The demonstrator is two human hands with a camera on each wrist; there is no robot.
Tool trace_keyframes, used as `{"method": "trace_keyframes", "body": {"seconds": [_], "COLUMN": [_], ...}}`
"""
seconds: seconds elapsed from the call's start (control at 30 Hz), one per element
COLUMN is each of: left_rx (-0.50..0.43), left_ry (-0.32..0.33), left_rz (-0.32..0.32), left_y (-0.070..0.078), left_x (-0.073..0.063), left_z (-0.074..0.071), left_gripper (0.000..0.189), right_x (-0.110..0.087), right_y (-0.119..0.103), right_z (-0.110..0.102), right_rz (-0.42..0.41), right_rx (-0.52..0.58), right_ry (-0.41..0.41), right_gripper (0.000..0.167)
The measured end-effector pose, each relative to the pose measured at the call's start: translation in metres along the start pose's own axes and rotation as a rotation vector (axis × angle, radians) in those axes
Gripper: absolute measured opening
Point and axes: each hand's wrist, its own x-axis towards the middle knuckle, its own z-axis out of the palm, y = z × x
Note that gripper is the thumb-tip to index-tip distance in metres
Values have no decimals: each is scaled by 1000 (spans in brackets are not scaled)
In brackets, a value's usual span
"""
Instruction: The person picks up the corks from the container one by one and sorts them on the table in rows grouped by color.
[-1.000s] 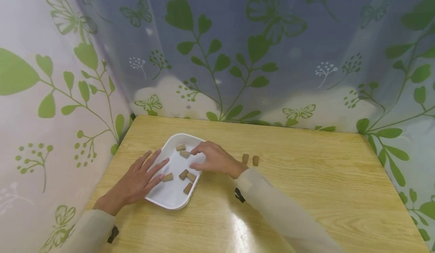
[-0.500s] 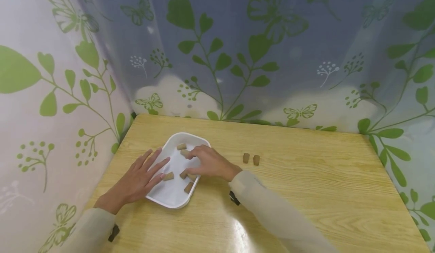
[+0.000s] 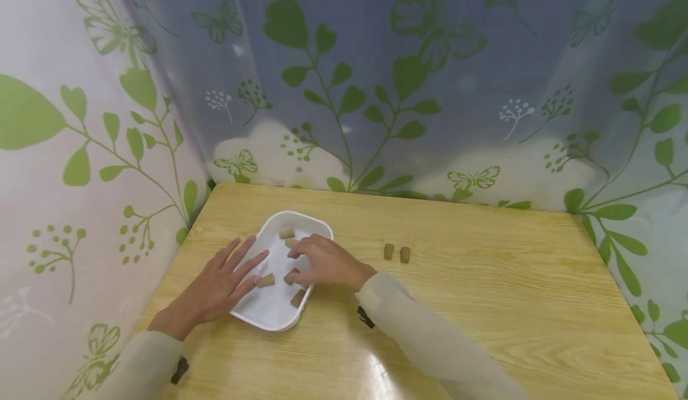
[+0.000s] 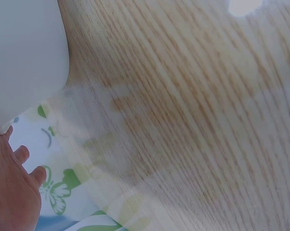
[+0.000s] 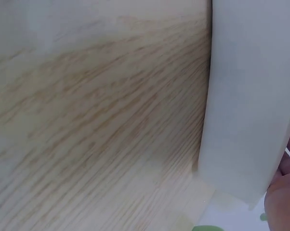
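Observation:
A white tray [image 3: 271, 313] holds several small tapered cork stoppers [image 3: 266, 280]. My left hand [image 3: 215, 286] lies over the tray's left rim with fingers spread, one fingertip right by a cork. Over the tray's right side, my right hand [image 3: 330, 262] has its thumb and index finger apart. The index fingertip is close to an upper cork [image 3: 291, 243], the thumb close over a darker cork [image 3: 289, 277]. The right hand hides part of the tray floor. In the right wrist view, the tray's outer wall [image 5: 251, 96] covers most of that hand.
Two corks, a left one [image 3: 389, 251] and a right one [image 3: 405, 255], stand side by side on the wooden table [image 3: 510, 304], right of the tray. A patterned curtain [image 3: 344, 89] hangs behind the table and along its sides.
My right hand has moved left, farther over the tray, and now covers a cork that showed near the right wall. The left hand and the two corks on the table stay put.

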Motion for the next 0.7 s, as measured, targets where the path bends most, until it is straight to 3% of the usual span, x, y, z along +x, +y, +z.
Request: {"method": "trace_keyframes", "body": {"seconds": [0.3, 0.7], "left_rx": [10, 1], "left_ry": [30, 10], "left_rz": [13, 0], "left_y": [1, 0], "left_x": [-1, -1], "left_z": [-1, 0], "left_gripper": [57, 58], "right_x": [7, 8], "right_y": [-9, -13], "right_z": [6, 11], "right_rz": [45, 53], "right_rx": [-99, -211], "right_ry": [-10, -12], "right_gripper": [50, 47]}}
